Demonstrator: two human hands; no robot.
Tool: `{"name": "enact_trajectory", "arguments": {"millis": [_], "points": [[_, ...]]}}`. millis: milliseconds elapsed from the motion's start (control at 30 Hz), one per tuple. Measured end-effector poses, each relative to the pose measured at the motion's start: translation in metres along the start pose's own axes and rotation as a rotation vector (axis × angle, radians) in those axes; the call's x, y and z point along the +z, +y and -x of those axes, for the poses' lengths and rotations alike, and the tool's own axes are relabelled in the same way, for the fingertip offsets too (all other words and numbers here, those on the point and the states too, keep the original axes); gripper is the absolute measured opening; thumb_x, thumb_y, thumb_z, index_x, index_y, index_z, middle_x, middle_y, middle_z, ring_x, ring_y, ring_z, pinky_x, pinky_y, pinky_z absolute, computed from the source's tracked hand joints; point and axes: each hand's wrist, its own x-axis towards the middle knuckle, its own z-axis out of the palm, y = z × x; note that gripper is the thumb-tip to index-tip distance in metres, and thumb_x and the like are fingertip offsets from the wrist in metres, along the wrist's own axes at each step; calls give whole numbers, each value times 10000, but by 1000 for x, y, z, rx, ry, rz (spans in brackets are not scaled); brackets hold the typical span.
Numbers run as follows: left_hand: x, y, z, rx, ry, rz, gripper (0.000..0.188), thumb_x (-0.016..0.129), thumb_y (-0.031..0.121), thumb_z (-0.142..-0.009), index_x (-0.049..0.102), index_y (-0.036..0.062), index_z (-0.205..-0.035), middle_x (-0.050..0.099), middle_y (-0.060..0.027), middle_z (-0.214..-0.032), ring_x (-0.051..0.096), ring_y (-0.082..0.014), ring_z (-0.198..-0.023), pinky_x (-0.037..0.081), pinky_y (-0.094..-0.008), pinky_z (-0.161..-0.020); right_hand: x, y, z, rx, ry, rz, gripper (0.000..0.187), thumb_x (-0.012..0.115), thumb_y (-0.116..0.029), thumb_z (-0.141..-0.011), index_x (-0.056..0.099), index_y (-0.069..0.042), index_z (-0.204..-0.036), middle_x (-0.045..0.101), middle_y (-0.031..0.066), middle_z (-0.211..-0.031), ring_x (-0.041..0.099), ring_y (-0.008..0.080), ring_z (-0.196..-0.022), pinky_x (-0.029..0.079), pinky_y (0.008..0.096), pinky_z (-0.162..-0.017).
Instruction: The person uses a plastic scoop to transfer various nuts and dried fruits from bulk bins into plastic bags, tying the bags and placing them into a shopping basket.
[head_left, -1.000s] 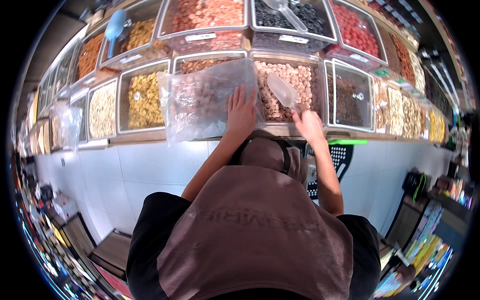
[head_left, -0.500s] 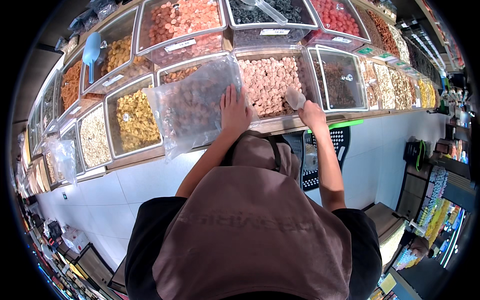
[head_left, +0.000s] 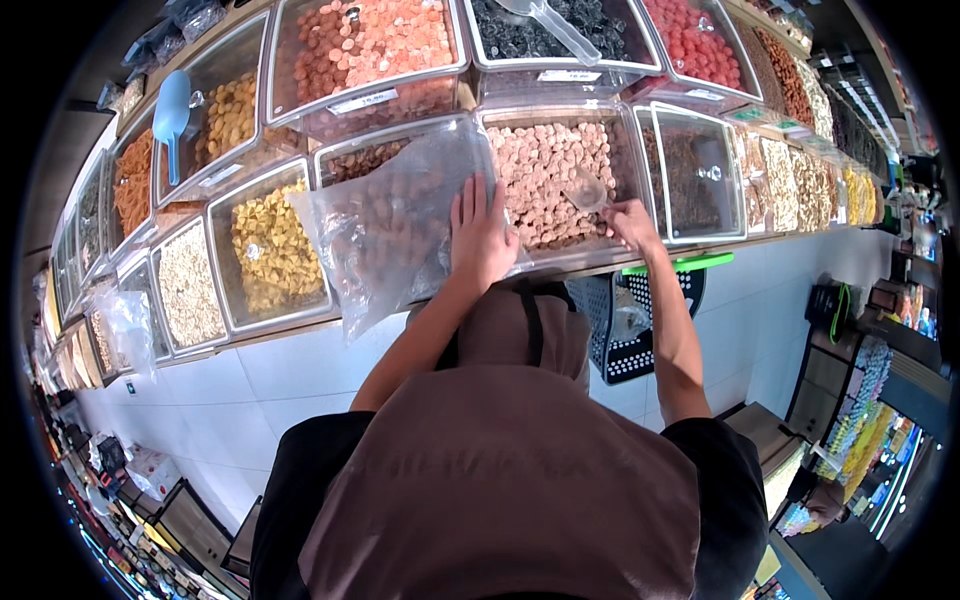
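My right hand (head_left: 630,222) is closed around the handle end of a clear scoop (head_left: 585,190). The scoop's bowl is down at the surface of small round pinkish dried pieces (head_left: 545,150), which lie in an uncovered clear bin (head_left: 643,170). My left hand (head_left: 482,235) rests with fingers stretched out on a large clear plastic bag (head_left: 385,225), at the bin's left edge. This bag is spread over the neighbouring bin of brown pieces (head_left: 360,163) and hangs past the counter's front edge.
Left stands a bin of yellow pieces (head_left: 270,240); right, a lidded bin of dark pieces (head_left: 690,175). Behind are bins of orange pieces (head_left: 385,45) and black pieces (head_left: 540,40). A blue scoop (head_left: 172,110) sits far left. Below the counter is a dark basket (head_left: 625,345) with a green handle.
My right hand has turned and moved slightly right, and the scoop now lies lower and flatter among the pink pieces. The left hand stays on the bag. The view has shifted a little.
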Motion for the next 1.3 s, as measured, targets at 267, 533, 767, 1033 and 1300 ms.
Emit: {"name": "enact_trajectory", "arguments": {"millis": [267, 533, 767, 1033, 1300], "points": [[-1, 0, -8, -31, -38, 38, 799, 633, 225, -777, 348, 63, -1505, 298, -280, -1541, 257, -409, -1458, 183, -539, -1178, 11, -11, -14, -15, 39, 231, 322, 623, -295, -966, 732, -3, -1047, 718, 144, -789, 620, 145, -584, 507, 346, -560], [3, 2, -9, -23, -49, -13, 770, 604, 242, -793, 358, 60, -1500, 265, -265, -1566, 236, -381, -1475, 167, -526, -1187, 40, 14, -44, -102, 190, 205, 364, 632, -363, -962, 741, -18, -998, 727, 188, -828, 705, 238, -727, 555, 388, -696], [12, -3, -6, -6, -15, -64, 660, 515, 207, -884, 348, 47, -1501, 269, -229, -1579, 241, -329, -1483, 169, -493, -1192, 21, -7, -21, 30, -10, -124, 449, 617, -363, -967, 585, -69, -629, 542, 16, -528, 483, 111, -400, 362, 297, -378], [2, -18, 4, 9, 190, 316, 500, 423, 102, -975, 395, 17, -1467, 438, -242, -1474, 374, -340, -1416, 244, -471, -1161, 4, -1, -4, -70, -91, -246, 383, 632, -340, -972, 659, -23, -758, 538, 26, -527, 444, 98, -373, 308, 275, -351], [-17, -9, 5, 6, 377, 555, 508, 441, 45, -944, 417, 13, -1450, 474, -253, -1436, 440, -398, -1338, 325, -472, -1094, -15, -16, 27, -194, -166, -266, 339, 624, -311, -987, 693, 9, -898, 561, 34, -549, 411, 93, -333, 282, 268, -336]]}}
